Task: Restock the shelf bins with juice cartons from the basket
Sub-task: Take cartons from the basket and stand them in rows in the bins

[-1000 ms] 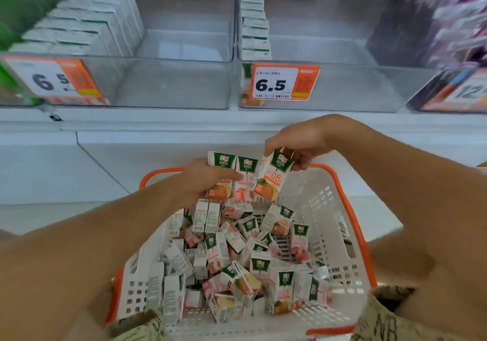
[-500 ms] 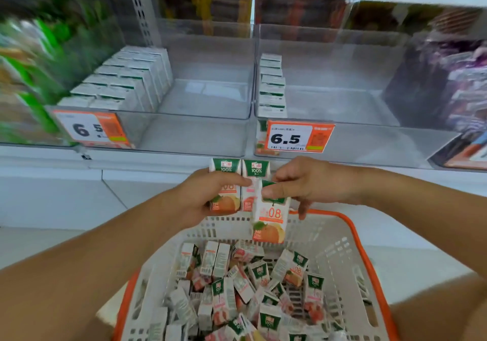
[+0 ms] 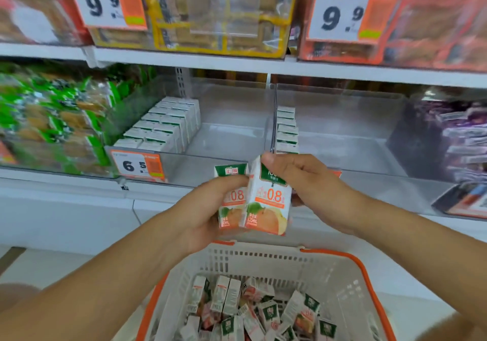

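Left hand [image 3: 208, 214] and right hand [image 3: 303, 182] together grip small white-and-orange cardboard juice cartons [image 3: 266, 203] (light, stiff, likely crushable); best held across flat side panels.

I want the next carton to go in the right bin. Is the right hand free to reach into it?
Probably yes: the right bin is open-topped and mostly bare, directly behind the right hand, which grips a carton.
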